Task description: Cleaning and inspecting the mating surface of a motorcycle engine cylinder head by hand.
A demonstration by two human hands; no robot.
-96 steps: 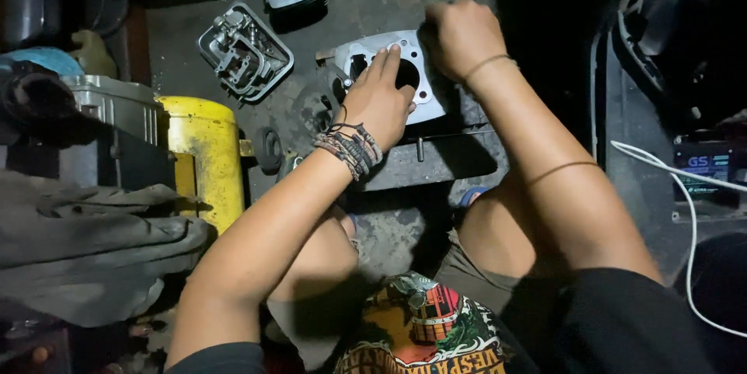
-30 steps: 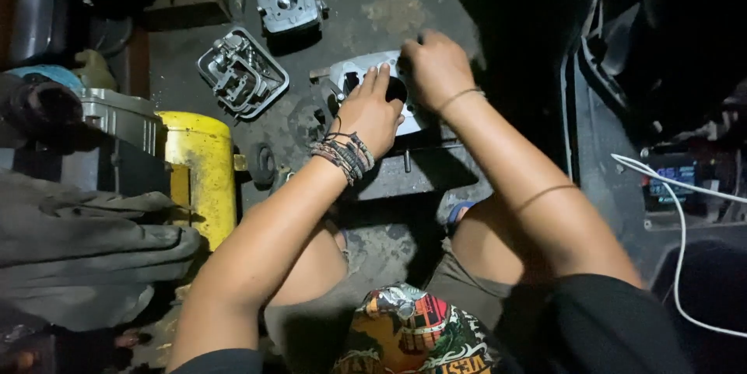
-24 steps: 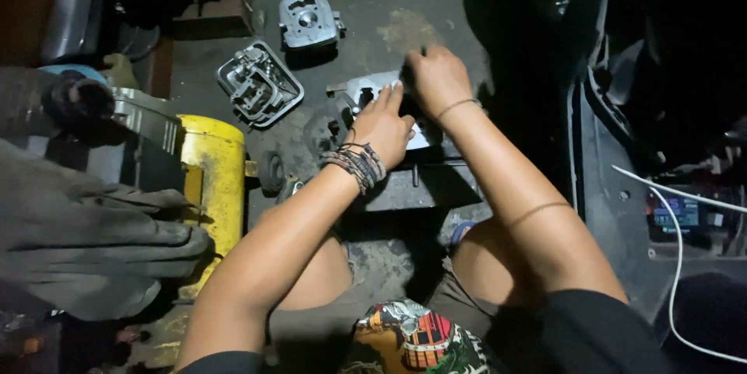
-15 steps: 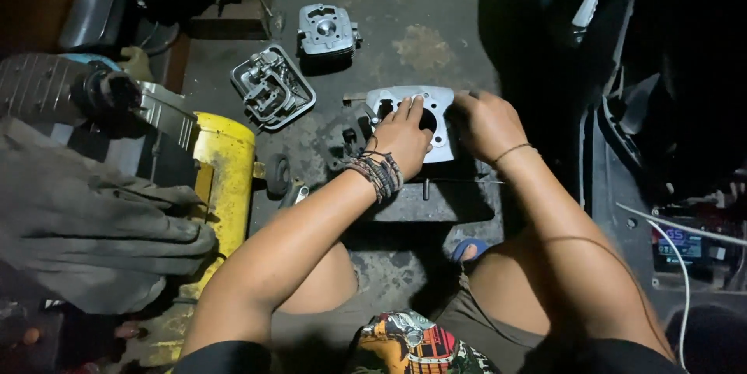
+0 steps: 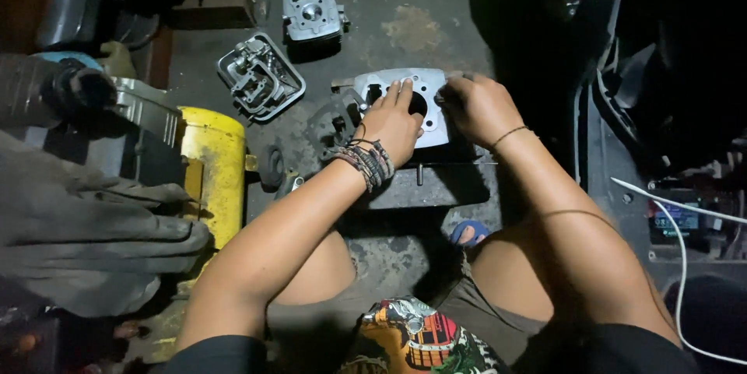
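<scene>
The right hand (image 5: pixel 476 105) had shifted left onto the engine cylinder block (image 5: pixel 405 101) on the floor (image 5: pixel 436 0); both hands lay spread flat on it, left hand (image 5: pixel 391 121) beside the bore. Even pressure would keep it seated square.

Single head view, steeply downward, close.

Left forearm extends forward from lower left, bare, elbow bent over the raised left knee; left wrist carries several stacked dark bands; left hand (image 5: pixel 393 121) lies palm down, fingers (image 5: pixel 404 90) spread and pointing away from the body. Right forearm runs forward from lower right, a thin band at the wrist; right hand (image 5: pixel 476 105) is palm down, fingers curled toward the left; its grip appears closed, though fingertips are hidden.
</scene>
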